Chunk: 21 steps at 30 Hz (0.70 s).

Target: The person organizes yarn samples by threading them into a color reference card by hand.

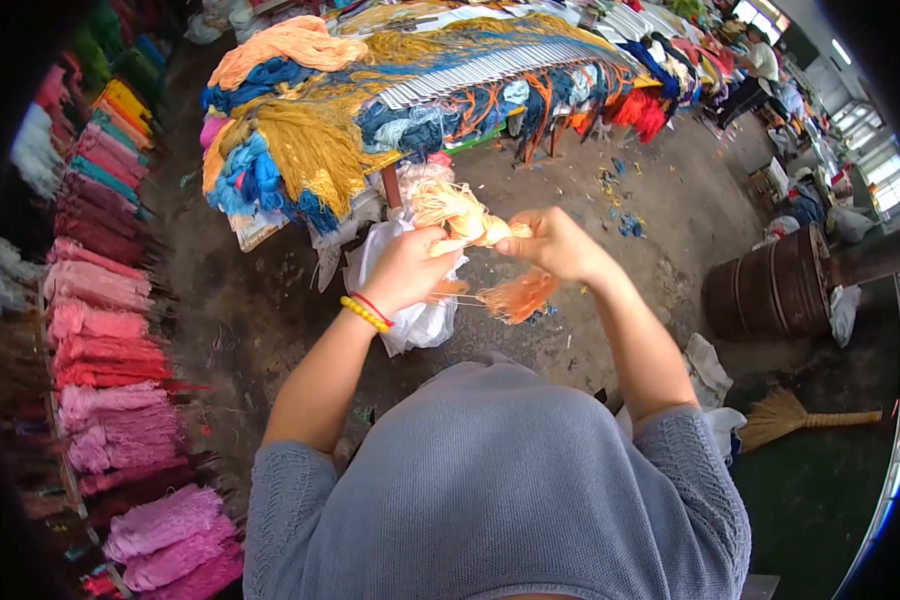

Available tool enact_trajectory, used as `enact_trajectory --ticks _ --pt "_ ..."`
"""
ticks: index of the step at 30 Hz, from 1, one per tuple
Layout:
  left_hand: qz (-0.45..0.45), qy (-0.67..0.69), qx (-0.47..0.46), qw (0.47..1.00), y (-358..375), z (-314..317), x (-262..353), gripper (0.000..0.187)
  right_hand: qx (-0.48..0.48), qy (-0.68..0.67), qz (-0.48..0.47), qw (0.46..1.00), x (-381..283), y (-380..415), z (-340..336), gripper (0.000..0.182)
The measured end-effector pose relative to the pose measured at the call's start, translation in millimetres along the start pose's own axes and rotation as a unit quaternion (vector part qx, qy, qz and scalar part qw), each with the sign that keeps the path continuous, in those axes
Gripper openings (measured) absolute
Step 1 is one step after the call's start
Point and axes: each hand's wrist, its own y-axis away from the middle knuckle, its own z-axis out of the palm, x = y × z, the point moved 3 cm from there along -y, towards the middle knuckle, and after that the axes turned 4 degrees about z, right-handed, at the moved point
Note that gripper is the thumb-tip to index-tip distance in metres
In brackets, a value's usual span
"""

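Note:
A pale peach skein of yarn (pixel 457 213) is stretched between my two hands, bunched and twisted in the middle. My left hand (pixel 407 268), with a yellow bead bracelet and a red cord at the wrist, is closed round its left end. Fingers and thumb of my right hand (pixel 555 245) pinch the right end. Below the hands hangs a darker orange tuft of yarn (pixel 518 296), with thin strands running left from it. Behind my left hand a white plastic bag (pixel 425 318) lies on the floor.
Ahead stands a table heaped with gold yarn (pixel 305 150), blue yarn and a row of white strips (pixel 500 72). Hanging skeins (pixel 110 355) line the left side. A rusty barrel (pixel 770 285) and a straw broom (pixel 800 420) are at right. Another person (pixel 760 65) stands far back right.

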Motion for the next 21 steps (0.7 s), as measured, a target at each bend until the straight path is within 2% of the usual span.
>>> enact_trajectory --ticks 2,3,5,6,7,9,11,12,15,16,18,19,20,21 --pt "-0.026 0.049 -0.067 0.996 -6.0 -7.3 -2.9 0.022 -0.021 0.003 0.0 1.0 -2.2 1.5 -13.2 0.026" --pt "-0.026 0.049 -0.072 0.996 -9.1 -9.4 -0.7 0.022 -0.031 -0.012 0.01 0.999 -3.7 1.8 -20.8 0.027" --pt "-0.057 0.16 -0.099 0.98 -17.8 -11.5 7.6 0.017 -0.059 -0.056 0.017 0.997 -11.8 3.4 -35.4 0.032" --pt "-0.104 0.171 -0.134 0.971 -22.7 -15.2 12.3 0.018 -0.066 -0.087 0.021 0.994 -10.8 1.4 -41.7 0.031" --pt "-0.104 0.17 -0.137 0.97 -27.3 -10.8 13.0 0.018 -0.074 -0.118 0.024 0.99 -9.2 -0.2 -47.2 0.031" --pt "-0.061 0.274 -0.134 0.95 -39.6 0.8 18.3 0.021 -0.071 -0.164 -0.011 0.984 -0.7 -9.0 -50.5 0.03" --pt "-0.04 0.249 -0.157 0.955 -53.7 11.7 22.4 0.022 -0.036 -0.204 -0.06 0.977 7.6 -16.6 -59.0 0.029" --pt "-0.034 0.229 -0.166 0.958 -60.8 17.4 26.0 0.021 -0.058 -0.228 -0.064 0.97 12.1 -20.0 -62.8 0.029" --pt "-0.055 0.244 -0.097 0.963 -88.9 39.9 16.1 0.021 -0.027 -0.258 -0.06 0.964 19.9 -29.0 -74.8 0.03" --pt "-0.063 0.248 -0.067 0.964 -96.0 46.8 19.2 0.022 0.012 -0.192 -0.071 0.979 25.7 -33.7 -83.4 0.028" --pt "-0.05 0.215 -0.044 0.974 -109.9 61.7 23.1 0.022 0.057 -0.153 -0.079 0.983 38.5 -41.8 -94.6 0.026" --pt "-0.032 0.2 -0.025 0.979 -118.1 70.6 27.0 0.02 0.076 -0.178 -0.079 0.978 40.6 -44.0 -100.0 0.016" --pt "-0.033 0.195 -0.022 0.98 -129.1 75.6 22.4 0.02 0.073 -0.181 -0.083 0.977 48.0 -49.6 -110.6 0.016" --pt "0.01 0.117 -0.005 0.993 -139.4 79.2 15.9 0.02 0.08 -0.169 -0.085 0.979 58.8 -55.5 -120.5 0.015"
